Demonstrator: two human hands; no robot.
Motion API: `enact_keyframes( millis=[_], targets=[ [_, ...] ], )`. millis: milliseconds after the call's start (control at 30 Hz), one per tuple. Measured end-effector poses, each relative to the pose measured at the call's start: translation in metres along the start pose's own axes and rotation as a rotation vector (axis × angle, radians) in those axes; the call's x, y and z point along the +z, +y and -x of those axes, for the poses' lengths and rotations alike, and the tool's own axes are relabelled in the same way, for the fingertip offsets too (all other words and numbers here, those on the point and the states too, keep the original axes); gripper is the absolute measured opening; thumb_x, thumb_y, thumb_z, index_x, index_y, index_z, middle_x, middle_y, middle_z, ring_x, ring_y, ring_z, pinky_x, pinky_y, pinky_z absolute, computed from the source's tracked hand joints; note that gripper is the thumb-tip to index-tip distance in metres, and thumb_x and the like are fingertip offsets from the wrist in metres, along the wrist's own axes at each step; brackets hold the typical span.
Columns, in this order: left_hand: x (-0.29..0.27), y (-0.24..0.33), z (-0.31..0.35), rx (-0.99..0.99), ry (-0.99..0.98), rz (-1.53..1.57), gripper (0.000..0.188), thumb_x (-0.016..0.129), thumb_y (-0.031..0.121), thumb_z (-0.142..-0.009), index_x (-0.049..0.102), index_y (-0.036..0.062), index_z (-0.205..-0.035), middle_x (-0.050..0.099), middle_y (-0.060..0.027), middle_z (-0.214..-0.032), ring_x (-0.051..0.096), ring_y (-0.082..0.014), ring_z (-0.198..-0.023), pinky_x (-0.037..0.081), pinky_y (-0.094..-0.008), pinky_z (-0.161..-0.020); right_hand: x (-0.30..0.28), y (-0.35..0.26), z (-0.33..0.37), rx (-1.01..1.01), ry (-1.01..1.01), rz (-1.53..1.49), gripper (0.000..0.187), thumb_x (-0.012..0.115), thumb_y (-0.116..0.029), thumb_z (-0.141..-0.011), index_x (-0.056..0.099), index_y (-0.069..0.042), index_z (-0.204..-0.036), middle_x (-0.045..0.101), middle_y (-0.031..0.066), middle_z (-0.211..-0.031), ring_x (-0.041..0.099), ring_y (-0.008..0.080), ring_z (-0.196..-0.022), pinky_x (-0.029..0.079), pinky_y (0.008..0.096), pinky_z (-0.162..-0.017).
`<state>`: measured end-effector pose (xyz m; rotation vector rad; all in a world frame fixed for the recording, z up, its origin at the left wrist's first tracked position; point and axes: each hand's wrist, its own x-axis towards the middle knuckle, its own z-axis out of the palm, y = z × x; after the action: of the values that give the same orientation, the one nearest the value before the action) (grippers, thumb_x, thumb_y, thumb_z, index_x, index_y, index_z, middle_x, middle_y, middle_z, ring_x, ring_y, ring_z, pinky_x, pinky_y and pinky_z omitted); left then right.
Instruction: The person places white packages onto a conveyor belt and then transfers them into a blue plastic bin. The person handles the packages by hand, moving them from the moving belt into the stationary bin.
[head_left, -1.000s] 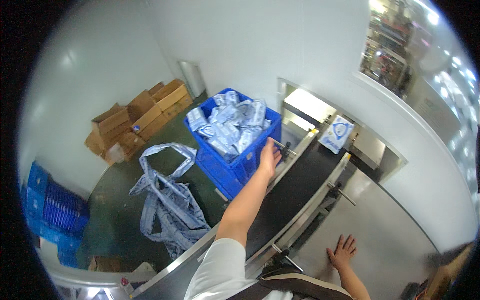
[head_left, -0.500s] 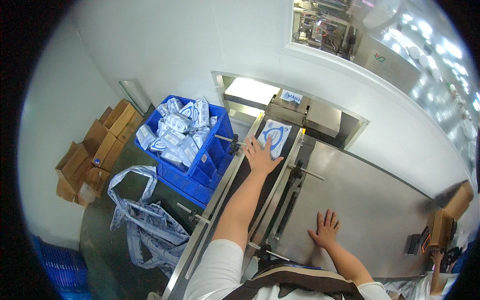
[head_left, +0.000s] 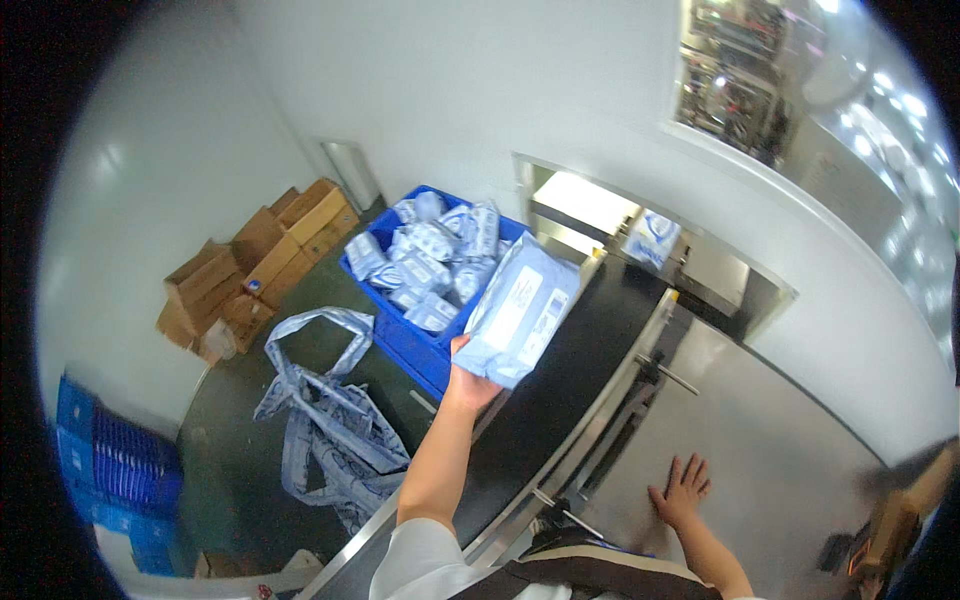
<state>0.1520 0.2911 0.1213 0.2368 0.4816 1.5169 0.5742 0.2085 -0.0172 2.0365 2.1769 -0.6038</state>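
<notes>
My left hand [head_left: 474, 382] grips the lower left end of a pale blue and white soft plastic packet [head_left: 521, 310], raised over the conveyor belt [head_left: 585, 350]. The packet's printed label side faces up, and it partly covers the blue crate [head_left: 398, 322] behind it. My right hand [head_left: 684, 491] lies flat with spread fingers on the steel table [head_left: 770, 440], holding nothing. Another similar packet [head_left: 652, 238] lies at the far end of the belt, by the wall opening.
The blue crate is heaped with several similar packets [head_left: 422, 272]. Crumpled film strips [head_left: 340, 440] lie on the floor to the left, with brown cardboard boxes [head_left: 290, 245] along the wall. A guide rail [head_left: 600, 430] edges the belt's right side; blue stacked crates [head_left: 125, 440] stand far left.
My left hand has taken the packet off the belt and lifted it. Another packet has come through the opening onto the belt's far end. The whole view has shifted left.
</notes>
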Motion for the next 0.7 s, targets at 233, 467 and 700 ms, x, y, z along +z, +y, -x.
enact_keyframes(
  millis=[233, 467, 700],
  targets=[
    [0.003, 0.055, -0.092, 0.481, 0.374, 0.496, 0.084, 0.041, 0.069, -0.077, 0.02, 0.017, -0.14, 0.014, -0.0182, -0.145, 0.023, -0.0359, -0.13, 0.023, -0.0511, -0.104, -0.006, -0.005, 0.008, 0.006, -0.037, 0.021, 0.088, 0.056, -0.052, -0.075, 0.016, -0.013, -0.142, -0.005, 0.0232, -0.147, -0.009, 0.0424, -0.134, 0.0, 0.0624, -0.1],
    [-0.034, -0.088, -0.135, 0.406, 0.415, -1.458, 0.052, 0.065, 0.041, -0.076, 0.055, 0.0006, -0.107, 0.059, -0.0153, -0.096, 0.055, -0.0273, -0.089, 0.044, -0.0343, -0.078, -0.001, 0.0, 0.006, 0.001, -0.034, 0.014, 0.088, 0.051, -0.06, -0.075, 0.017, -0.013, -0.142, -0.002, 0.0247, -0.146, -0.008, 0.0447, -0.133, 0.0, 0.0639, -0.1],
    [0.015, -0.143, -0.132, 0.513, 0.129, -2.157, 0.088, 0.062, 0.061, -0.07, 0.031, 0.0153, -0.138, 0.015, -0.0298, -0.14, 0.013, -0.05, -0.127, 0.022, -0.0604, -0.097, 0.011, 0.01, -0.001, -0.047, 0.059, 0.005, 0.084, 0.042, -0.068, -0.076, 0.021, -0.019, -0.141, -0.001, 0.023, -0.147, -0.009, 0.0444, -0.133, -0.002, 0.0652, -0.099]
  ],
)
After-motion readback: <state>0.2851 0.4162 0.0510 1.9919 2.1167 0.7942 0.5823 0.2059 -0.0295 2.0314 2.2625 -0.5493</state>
